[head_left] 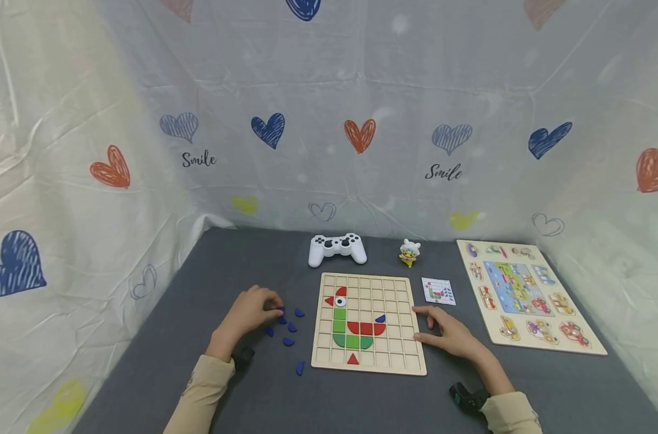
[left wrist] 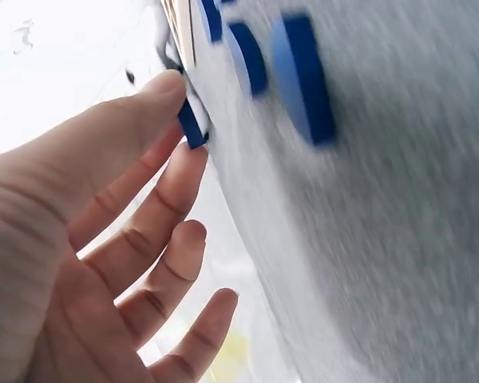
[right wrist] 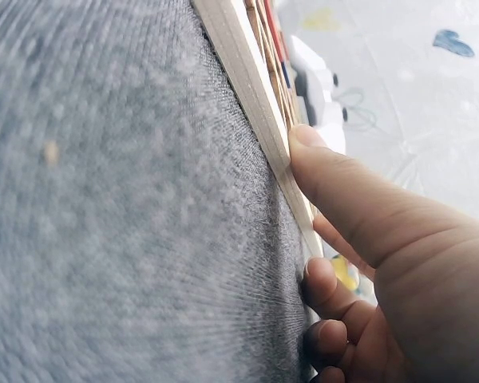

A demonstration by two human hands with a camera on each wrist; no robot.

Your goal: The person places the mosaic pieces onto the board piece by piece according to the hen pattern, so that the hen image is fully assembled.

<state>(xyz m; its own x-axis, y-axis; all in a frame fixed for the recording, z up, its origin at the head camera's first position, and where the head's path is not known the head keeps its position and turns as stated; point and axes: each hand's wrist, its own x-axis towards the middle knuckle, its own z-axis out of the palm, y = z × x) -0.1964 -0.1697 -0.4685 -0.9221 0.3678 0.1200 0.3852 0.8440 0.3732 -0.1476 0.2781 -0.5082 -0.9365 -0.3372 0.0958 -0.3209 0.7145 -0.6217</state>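
Note:
My left hand [head_left: 251,311] pinches a small blue puzzle piece [left wrist: 192,126] between thumb and fingertips, just above the table. Several more flat, rounded blue pieces [head_left: 288,342] lie loose around and below it. In the head view a square wooden grid board [head_left: 394,355] lies right of these pieces. Red, green and white tiles on it form a bird shape, with an eye tile [head_left: 340,301] and one blue piece [head_left: 380,319] above the red row [head_left: 366,328]. My right hand [head_left: 452,334] rests thumb and index finger, spread apart, on the board's right edge.
Behind the board are a white game controller [head_left: 337,248] and a small figurine [head_left: 409,252]. A printed pattern card [head_left: 438,292] lies beside the board's upper right. Farther right is a wooden picture puzzle [head_left: 529,295]. A printed curtain [head_left: 318,175] hangs behind the table.

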